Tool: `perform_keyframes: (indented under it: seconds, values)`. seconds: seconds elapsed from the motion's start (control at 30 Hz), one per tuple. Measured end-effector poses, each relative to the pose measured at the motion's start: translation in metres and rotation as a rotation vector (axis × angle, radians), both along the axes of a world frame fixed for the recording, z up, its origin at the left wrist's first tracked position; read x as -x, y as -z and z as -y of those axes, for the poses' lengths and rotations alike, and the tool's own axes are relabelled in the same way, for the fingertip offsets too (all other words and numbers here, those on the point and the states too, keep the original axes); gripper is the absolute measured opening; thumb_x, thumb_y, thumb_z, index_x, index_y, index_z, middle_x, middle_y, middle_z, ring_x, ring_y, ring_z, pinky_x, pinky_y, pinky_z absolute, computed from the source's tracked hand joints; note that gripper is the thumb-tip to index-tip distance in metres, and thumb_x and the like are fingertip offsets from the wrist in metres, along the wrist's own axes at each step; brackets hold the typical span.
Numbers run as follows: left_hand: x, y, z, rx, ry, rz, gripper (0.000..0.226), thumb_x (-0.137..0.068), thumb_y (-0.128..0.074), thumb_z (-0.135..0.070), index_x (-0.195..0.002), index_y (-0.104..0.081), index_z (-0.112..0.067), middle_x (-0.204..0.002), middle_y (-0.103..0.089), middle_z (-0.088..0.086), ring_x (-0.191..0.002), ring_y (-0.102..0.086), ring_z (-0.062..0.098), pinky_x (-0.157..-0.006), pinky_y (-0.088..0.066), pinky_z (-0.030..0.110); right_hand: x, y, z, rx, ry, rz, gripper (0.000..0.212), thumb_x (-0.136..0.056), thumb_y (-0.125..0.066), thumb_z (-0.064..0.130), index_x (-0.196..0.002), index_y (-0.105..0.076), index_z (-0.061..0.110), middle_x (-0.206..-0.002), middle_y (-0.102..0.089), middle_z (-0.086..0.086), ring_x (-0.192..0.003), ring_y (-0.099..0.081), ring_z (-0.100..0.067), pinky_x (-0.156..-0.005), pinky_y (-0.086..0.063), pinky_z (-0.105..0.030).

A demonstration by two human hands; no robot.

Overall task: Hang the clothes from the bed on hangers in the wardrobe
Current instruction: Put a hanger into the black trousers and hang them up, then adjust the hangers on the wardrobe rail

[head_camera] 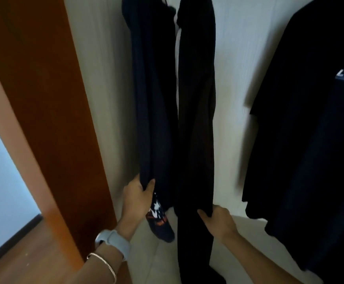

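Note:
Three dark garments hang inside the pale wardrobe. A navy garment point(152, 99) with a printed patch near its hem hangs on the left. My left hand point(138, 198) grips its lower edge, thumb in front of the cloth. Beside it hangs a long black garment point(195, 119); my right hand point(218, 221) pinches its right edge low down. A black T-shirt point(310, 140) with white lettering hangs apart on the right. The hangers and the rail are out of view.
The brown wooden wardrobe door point(44, 99) stands open close on the left. Behind the clothes is the white back wall point(234, 58), and below them the wardrobe floor point(238, 242). Wooden room flooring point(23, 259) shows at the bottom left.

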State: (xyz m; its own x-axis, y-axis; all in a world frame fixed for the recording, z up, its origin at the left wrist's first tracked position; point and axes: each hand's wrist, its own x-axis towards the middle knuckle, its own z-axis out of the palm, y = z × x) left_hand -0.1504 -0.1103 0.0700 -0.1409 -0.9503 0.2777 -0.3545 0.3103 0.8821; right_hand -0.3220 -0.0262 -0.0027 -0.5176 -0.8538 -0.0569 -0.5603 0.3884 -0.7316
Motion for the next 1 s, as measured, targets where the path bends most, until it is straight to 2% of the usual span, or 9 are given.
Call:
perform_keyframes:
  seconds: [0.1,0.27,0.4,0.5,0.57,0.63,0.8,0.93,1.0]
  values:
    - [-0.004,0.016,-0.002,-0.007,-0.026,0.012,0.023,-0.091,-0.054,-0.014,-0.105,-0.065,0.0,-0.099,-0.07,0.015,-0.087,-0.061,0.02,-0.071,-0.041,0.025,-0.003,0.008,0.006,0.081,0.108,0.142,0.025,-0.094,-0.05,0.025,-0.077,-0.061,0.01,-0.075,-0.062,-0.005,-0.074,-0.06,-0.021,-0.059,-0.046,-0.029]
    - [-0.001,0.013,0.006,0.009,0.015,0.006,0.023,-0.093,-0.05,-0.016,-0.108,-0.063,-0.004,-0.084,-0.059,-0.003,-0.077,-0.054,0.011,-0.071,-0.038,0.023,0.004,-0.021,0.034,0.263,0.307,0.365,0.018,-0.091,-0.048,0.007,-0.102,-0.061,0.0,-0.096,-0.064,-0.017,-0.096,-0.063,-0.037,-0.088,-0.053,-0.05]
    - [-0.004,0.017,0.008,0.016,0.043,-0.013,0.004,-0.093,-0.051,-0.018,-0.09,-0.054,-0.018,-0.066,-0.05,-0.015,-0.062,-0.046,-0.005,-0.06,-0.038,0.022,-0.006,-0.027,0.023,0.301,0.298,0.337,0.027,-0.091,-0.053,0.014,-0.115,-0.06,0.004,-0.111,-0.066,-0.014,-0.104,-0.062,-0.031,-0.092,-0.05,-0.037]
    - [-0.01,0.026,0.005,0.005,0.082,0.022,0.008,-0.092,-0.052,-0.021,-0.086,-0.054,-0.017,-0.064,-0.051,-0.013,-0.061,-0.048,-0.002,-0.054,-0.038,0.017,-0.016,-0.012,-0.002,0.245,0.286,0.256,0.035,-0.09,-0.056,0.028,-0.118,-0.06,0.006,-0.114,-0.066,-0.009,-0.106,-0.061,-0.026,-0.085,-0.046,-0.027]
    - [-0.017,0.035,0.0,-0.008,0.125,0.083,0.014,-0.091,-0.053,-0.025,-0.079,-0.055,-0.018,-0.063,-0.052,-0.011,-0.06,-0.049,0.002,-0.056,-0.04,0.016,-0.018,0.0,-0.016,0.219,0.273,0.26,0.036,-0.089,-0.057,0.028,-0.119,-0.058,0.007,-0.116,-0.065,-0.009,-0.107,-0.06,-0.024,-0.085,-0.045,-0.025]
    - [-0.022,0.048,-0.007,-0.029,0.182,0.163,0.02,-0.091,-0.053,-0.027,-0.071,-0.052,-0.025,-0.066,-0.055,-0.005,-0.06,-0.049,0.003,-0.065,-0.043,0.024,-0.017,0.013,-0.029,0.156,0.255,0.262,0.04,-0.088,-0.06,0.026,-0.123,-0.054,0.009,-0.119,-0.063,-0.009,-0.11,-0.058,-0.023,-0.085,-0.042,-0.022]
    - [-0.03,0.092,-0.023,-0.36,0.247,0.254,0.017,-0.089,-0.056,-0.027,-0.09,-0.059,-0.01,-0.071,-0.058,0.004,-0.084,-0.059,0.03,-0.071,-0.04,0.031,-0.013,0.041,-0.074,0.009,0.288,0.349,0.05,-0.084,-0.065,0.024,-0.13,-0.047,0.014,-0.115,-0.057,-0.006,-0.108,-0.054,-0.018,-0.086,-0.038,-0.02]
    - [-0.029,0.13,-0.054,-0.667,0.216,0.384,0.047,-0.092,-0.05,-0.034,-0.132,-0.044,-0.01,-0.118,-0.056,0.009,-0.112,-0.052,0.028,-0.082,-0.04,0.029,0.0,0.067,-0.124,-0.065,0.31,0.359,0.03,-0.087,-0.059,0.021,-0.116,-0.061,0.012,-0.11,-0.062,-0.003,-0.105,-0.056,-0.016,-0.083,-0.037,-0.018]
    - [-0.018,0.139,-0.07,-0.735,0.243,0.479,0.047,-0.093,-0.048,-0.032,-0.13,-0.047,-0.003,-0.115,-0.058,0.014,-0.11,-0.055,0.029,-0.092,-0.04,0.034,0.013,0.074,-0.148,-0.085,0.314,0.381,0.025,-0.088,-0.057,0.02,-0.111,-0.064,0.013,-0.105,-0.062,-0.001,-0.104,-0.057,-0.016,-0.083,-0.039,-0.019]
